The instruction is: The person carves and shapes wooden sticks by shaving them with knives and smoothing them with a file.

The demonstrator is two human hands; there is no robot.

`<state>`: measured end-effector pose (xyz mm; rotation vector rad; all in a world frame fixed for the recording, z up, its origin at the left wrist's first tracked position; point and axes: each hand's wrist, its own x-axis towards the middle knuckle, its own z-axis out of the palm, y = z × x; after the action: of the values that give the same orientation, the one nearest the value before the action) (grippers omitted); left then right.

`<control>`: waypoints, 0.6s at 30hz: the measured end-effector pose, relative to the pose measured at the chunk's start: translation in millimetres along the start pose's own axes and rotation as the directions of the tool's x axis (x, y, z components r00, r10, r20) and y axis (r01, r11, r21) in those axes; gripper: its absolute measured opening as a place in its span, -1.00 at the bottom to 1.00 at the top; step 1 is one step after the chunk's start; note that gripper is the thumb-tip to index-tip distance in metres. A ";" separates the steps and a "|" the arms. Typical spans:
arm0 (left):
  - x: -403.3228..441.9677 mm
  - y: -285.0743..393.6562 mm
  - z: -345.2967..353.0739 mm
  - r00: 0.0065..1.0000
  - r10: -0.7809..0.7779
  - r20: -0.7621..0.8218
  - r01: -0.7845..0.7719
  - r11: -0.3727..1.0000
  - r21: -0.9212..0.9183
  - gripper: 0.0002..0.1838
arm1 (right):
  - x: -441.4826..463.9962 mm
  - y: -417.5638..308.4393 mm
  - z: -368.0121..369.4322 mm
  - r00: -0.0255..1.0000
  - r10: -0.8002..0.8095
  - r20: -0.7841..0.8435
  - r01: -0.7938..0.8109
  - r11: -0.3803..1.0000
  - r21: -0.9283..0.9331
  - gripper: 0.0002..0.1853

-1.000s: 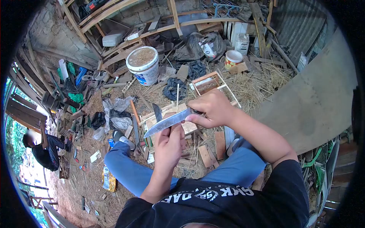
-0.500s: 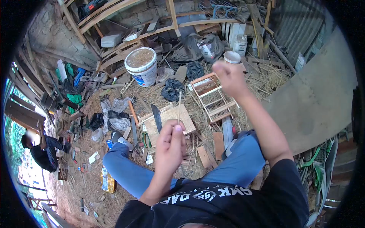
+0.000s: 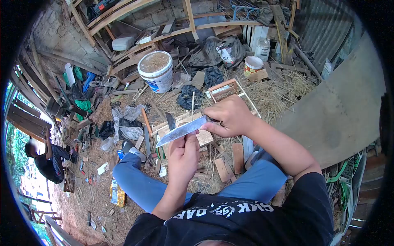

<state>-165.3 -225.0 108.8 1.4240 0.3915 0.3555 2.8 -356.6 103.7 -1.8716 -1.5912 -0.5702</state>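
My left hand [image 3: 184,159] is closed around a thin wooden stick [image 3: 193,102], which stands roughly upright above the fist. The fingers of my right hand [image 3: 233,116] wrap the handle of a knife [image 3: 176,134]. Its broad grey blade lies across the stick just above my left thumb, tip pointing left. The blade hides the stick's lower part. Behind it, a dark blade [image 3: 170,120] rests at a pale wooden board [image 3: 205,139] on the ground. A small slatted wooden frame [image 3: 228,83] is partly covered by my right hand.
A large white bucket [image 3: 156,74] and a smaller tub [image 3: 252,65] stand farther back. Black plastic bags [image 3: 190,96], straw and wood scraps [image 3: 223,169] litter the ground. A grey sheet [image 3: 336,106] leans at right. Another person [image 3: 49,162] sits at far left.
My right hand has come down and left from its raised position, bringing the knife blade across the stick. My left hand keeps its grip on the stick.
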 end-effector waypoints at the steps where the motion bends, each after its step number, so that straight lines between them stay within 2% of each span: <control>1: -0.5 -0.3 -1.0 1.000 0.000 0.001 0.000 1.000 0.002 -0.83 | 0.2 -0.4 -0.9 1.000 0.001 -0.002 -0.001 1.000 0.000 -0.49; 7: -6.6 2.7 2.7 0.997 0.038 0.073 -0.034 0.998 -0.048 -0.79 | 4.3 8.8 -13.8 0.999 0.019 -0.036 -0.022 0.996 -0.084 -0.48; 8: -6.9 0.0 0.6 0.989 0.101 0.106 -0.102 0.995 0.008 -0.81 | 6.2 20.1 -13.5 0.947 0.313 -0.075 -0.317 0.948 -0.036 -0.47; 9: -7.5 -1.2 -1.3 0.976 0.161 0.144 -0.172 0.983 0.063 -0.82 | 8.1 32.4 -13.4 0.808 0.581 -0.099 -0.582 0.813 0.022 -0.46; 10: -12.4 0.5 -1.0 0.975 0.159 0.152 -0.171 0.983 0.067 -0.82 | 5.7 49.4 -16.9 0.803 0.586 -0.105 -0.587 0.809 0.023 -0.46; 12: -24.1 4.1 3.1 0.980 0.056 0.190 -0.037 0.994 -0.102 -0.81 | 4.3 71.8 -31.9 0.764 0.598 -0.242 -0.546 0.800 0.250 -0.46; 13: -19.4 2.6 1.2 0.981 0.065 0.183 -0.044 0.993 -0.113 -0.81 | 4.6 65.7 -32.1 0.773 0.588 -0.239 -0.538 0.807 0.243 -0.46; 15: -4.9 -1.1 -10.3 0.990 0.026 0.141 -0.007 0.991 -0.132 -0.79 | 1.0 34.3 -25.4 0.890 0.450 -0.070 -0.441 0.890 0.113 -0.49; 16: -2.2 -0.8 -13.4 0.992 0.011 0.128 0.006 0.991 -0.134 -0.77 | 1.6 22.3 -21.3 0.940 0.339 -0.039 -0.333 0.936 0.117 -0.47; 17: -0.6 0.6 -13.7 0.992 0.013 0.124 0.004 0.991 -0.131 -0.77 | 2.4 14.2 -16.4 0.941 0.337 -0.040 -0.330 0.936 0.121 -0.47; 18: 0.5 2.0 -13.2 0.992 0.014 0.126 0.001 0.993 -0.119 -0.77 | 1.8 6.3 -11.5 0.963 0.268 0.011 -0.268 0.959 0.089 -0.46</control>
<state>-170.9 -212.9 109.3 1.3237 0.2577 0.2873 10.1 -363.8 112.1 -1.9743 -1.3093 -0.3746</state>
